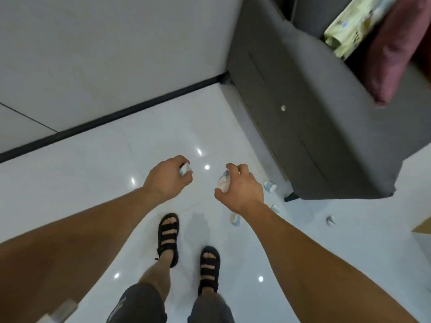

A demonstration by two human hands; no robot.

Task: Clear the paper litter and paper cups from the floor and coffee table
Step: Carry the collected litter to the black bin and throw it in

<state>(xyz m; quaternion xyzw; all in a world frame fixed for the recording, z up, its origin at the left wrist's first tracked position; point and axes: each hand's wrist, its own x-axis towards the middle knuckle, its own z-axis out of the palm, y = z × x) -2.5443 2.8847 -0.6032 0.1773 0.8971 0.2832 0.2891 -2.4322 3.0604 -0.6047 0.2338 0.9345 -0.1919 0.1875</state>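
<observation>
Both hands are out in front over the glossy white floor [93, 183]. The left hand [168, 177] has its fingers curled round a small paper scrap [185, 170], blue and white, poking out by the fingertips. The right hand [240, 190] grips a bigger paper wad [223, 181], thumb and fingers wrapped round it.

More litter lies on the tiles. There's a crumpled piece [269, 187] just right of the right hand, a small bit [275, 208] beside that wrist, and another lump [235, 219] below the hand against the forearm. A fourth piece [330, 220] sits well off to the right (too blurry to call anything but paper).

The grey sofa [314, 124] is beyond and right of the right hand, with a maroon cushion [401, 43] on it. Black sandals [168, 238] show below both hands.
</observation>
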